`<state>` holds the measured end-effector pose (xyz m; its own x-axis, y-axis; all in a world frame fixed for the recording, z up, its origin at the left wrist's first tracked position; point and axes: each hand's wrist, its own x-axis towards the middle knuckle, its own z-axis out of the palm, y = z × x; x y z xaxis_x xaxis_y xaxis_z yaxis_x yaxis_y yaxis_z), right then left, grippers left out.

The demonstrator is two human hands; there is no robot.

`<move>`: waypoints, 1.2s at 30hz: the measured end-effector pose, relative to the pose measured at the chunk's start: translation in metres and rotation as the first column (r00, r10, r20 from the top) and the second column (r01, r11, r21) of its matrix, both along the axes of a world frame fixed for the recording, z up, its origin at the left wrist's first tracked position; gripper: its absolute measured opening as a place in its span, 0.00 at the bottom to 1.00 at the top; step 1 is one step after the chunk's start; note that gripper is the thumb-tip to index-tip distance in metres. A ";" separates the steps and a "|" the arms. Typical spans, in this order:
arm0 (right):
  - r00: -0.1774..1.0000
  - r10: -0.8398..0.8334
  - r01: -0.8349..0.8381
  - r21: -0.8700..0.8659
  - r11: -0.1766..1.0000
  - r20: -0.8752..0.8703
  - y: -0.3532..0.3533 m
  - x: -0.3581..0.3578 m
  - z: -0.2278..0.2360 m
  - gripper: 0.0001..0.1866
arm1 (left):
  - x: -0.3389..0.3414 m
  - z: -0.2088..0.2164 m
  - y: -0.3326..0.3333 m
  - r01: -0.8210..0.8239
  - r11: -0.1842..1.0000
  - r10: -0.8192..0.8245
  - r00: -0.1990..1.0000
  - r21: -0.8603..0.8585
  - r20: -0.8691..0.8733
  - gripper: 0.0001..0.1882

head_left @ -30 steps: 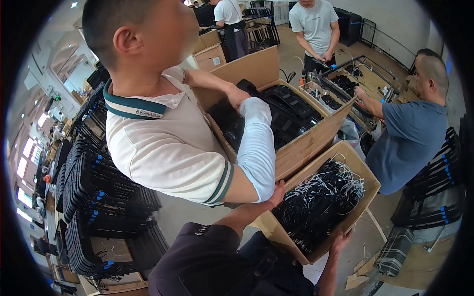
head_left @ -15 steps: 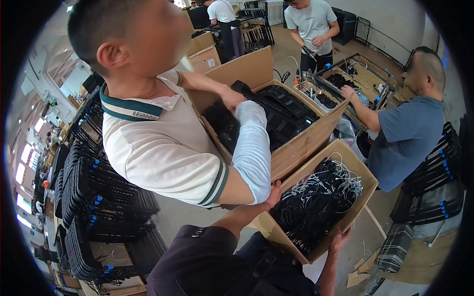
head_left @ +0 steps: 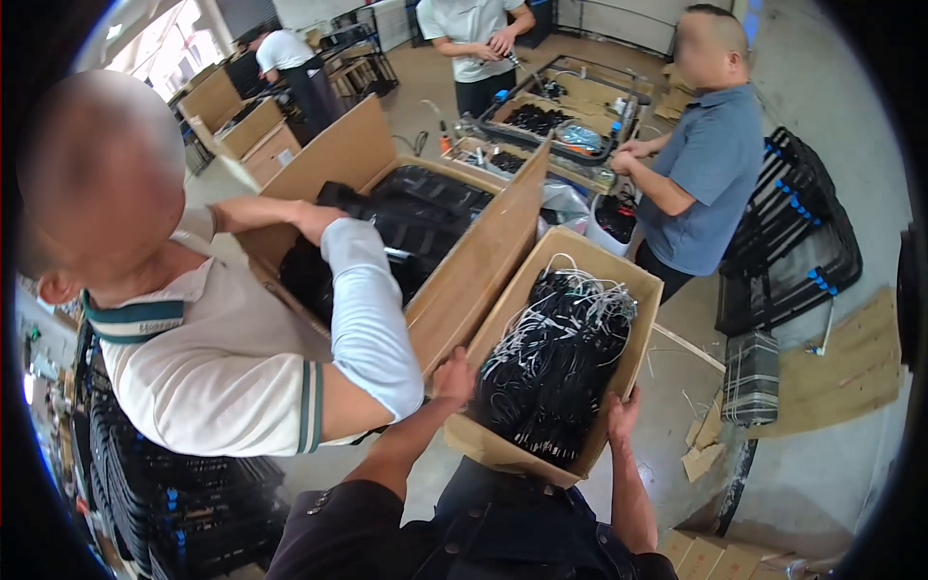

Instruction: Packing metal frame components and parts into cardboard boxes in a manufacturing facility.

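An uncovered cardboard box is held in front of my body. Bundled black cables with white and black leads fill it. My left hand grips its left side, close to the wall of a larger carton. On the opposite side, my right hand presses against the box wall with its fingers partly hidden. The larger carton stands at the left with black parts inside. A co-worker in a cream shirt reaches into that carton, one forearm under a pale sleeve cover.
Beyond the cartons, a framed worktable bears small black parts. A person in a blue-grey shirt stands beside it, near a white bucket. Black frames lean at the right; more frames are stacked at the lower left.
My view has turned to the right, so the surroundings sit further left. Both my hands keep hold of the box. The person in blue-grey has brought their hands together, away from the worktable.
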<state>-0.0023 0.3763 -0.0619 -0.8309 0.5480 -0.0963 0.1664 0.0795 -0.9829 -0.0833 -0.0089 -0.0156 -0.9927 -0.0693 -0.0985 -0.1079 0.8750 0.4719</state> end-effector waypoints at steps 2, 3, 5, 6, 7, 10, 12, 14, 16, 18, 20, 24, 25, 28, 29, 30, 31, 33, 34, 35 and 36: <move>1.000 -0.025 0.027 0.135 0.990 -0.017 0.011 0.004 -0.006 0.30 | -0.003 0.011 0.014 -0.031 0.998 0.026 0.995 0.047 0.101 0.15; 0.999 -0.030 0.033 0.134 0.990 -0.031 0.005 0.001 -0.003 0.30 | -0.001 0.008 0.008 -0.026 0.999 0.021 0.996 0.047 0.088 0.15; 1.000 -0.001 -0.001 0.095 0.995 0.021 -0.003 0.003 0.005 0.31 | 0.005 -0.004 -0.001 -0.022 0.998 0.023 1.000 -0.067 0.016 0.16; 0.999 -0.011 0.008 0.068 0.998 0.052 0.001 0.004 0.000 0.31 | 0.004 -0.006 0.002 0.000 0.998 0.000 1.000 -0.060 0.006 0.16; 0.999 -0.028 0.025 0.070 0.997 0.045 0.001 0.004 0.001 0.31 | 0.006 -0.006 0.002 -0.012 0.998 0.013 1.000 -0.063 0.015 0.16; 0.999 -0.043 0.040 0.091 0.995 0.031 0.004 0.007 -0.005 0.32 | 0.005 -0.003 0.008 -0.009 0.998 0.011 1.000 -0.055 0.023 0.16; 0.995 -0.052 0.044 0.094 0.995 0.083 0.008 0.008 -0.008 0.33 | 0.003 -0.004 0.011 -0.007 0.999 0.008 1.000 -0.054 0.026 0.17; 0.988 -0.059 0.042 0.124 0.991 0.141 0.011 0.010 -0.006 0.34 | -0.001 -0.007 0.014 0.013 0.997 -0.011 0.999 -0.074 0.031 0.16; 0.984 -0.044 0.019 0.142 0.990 0.175 -0.010 0.003 0.024 0.34 | 0.005 -0.003 0.001 -0.018 0.995 0.024 0.998 -0.103 0.050 0.15; 0.973 -0.055 0.012 0.190 0.982 0.223 -0.011 0.002 0.034 0.34 | 0.003 -0.001 0.001 -0.009 0.994 0.013 0.999 -0.105 0.038 0.15; 0.970 -0.072 0.032 0.172 0.985 0.231 -0.003 0.005 0.032 0.34 | 0.000 -0.003 0.006 0.004 0.996 -0.003 1.000 -0.090 0.010 0.16; 0.979 -0.089 0.056 0.177 0.983 0.182 0.004 0.004 0.014 0.33 | -0.002 -0.001 0.011 0.021 0.997 -0.022 1.000 -0.073 -0.009 0.16; 0.985 -0.093 0.063 0.201 0.978 0.146 0.009 0.005 0.004 0.33 | -0.004 -0.001 0.014 0.047 0.997 -0.049 0.998 -0.062 -0.027 0.16; 0.986 -0.086 0.064 0.146 0.987 0.146 -0.003 0.008 0.011 0.34 | 0.004 -0.003 0.007 0.007 0.997 -0.006 1.000 -0.081 0.004 0.16; 0.984 -0.082 0.064 0.114 0.991 0.158 -0.004 0.008 0.015 0.34 | 0.006 -0.002 0.007 0.004 0.996 -0.003 1.000 -0.087 0.017 0.16; 0.985 -0.092 0.074 0.121 0.990 0.144 -0.004 0.009 0.018 0.34 | 0.006 -0.001 0.006 0.001 0.995 0.002 1.000 -0.096 0.030 0.16; 0.983 -0.083 0.061 0.133 0.989 0.162 -0.004 0.011 0.019 0.35 | 0.007 -0.001 0.006 0.006 0.996 -0.004 1.000 -0.088 0.018 0.16; 0.982 -0.077 0.052 0.152 0.987 0.170 -0.004 0.012 0.016 0.36 | 0.008 -0.002 0.005 -0.013 0.995 0.017 0.999 -0.101 0.035 0.17; 0.980 -0.085 0.055 0.165 0.985 0.182 -0.004 0.012 0.013 0.36 | 0.008 -0.004 0.004 -0.005 0.995 0.007 1.000 -0.103 0.013 0.17; 0.976 -0.093 0.058 0.177 0.982 0.196 -0.002 0.010 0.010 0.36 | 0.006 -0.006 0.004 -0.005 0.995 0.006 1.000 -0.096 0.006 0.17; 0.978 -0.101 0.080 0.119 0.990 0.184 -0.002 0.010 0.010 0.34 | 0.005 -0.006 0.005 -0.001 0.995 0.002 1.000 -0.096 0.011 0.17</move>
<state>0.0074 0.3744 -0.0523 -0.7499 0.6361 -0.1818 0.3602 0.1621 -0.9187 -0.0783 -0.0044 -0.0211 -0.9916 -0.0800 -0.1018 -0.1134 0.9160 0.3847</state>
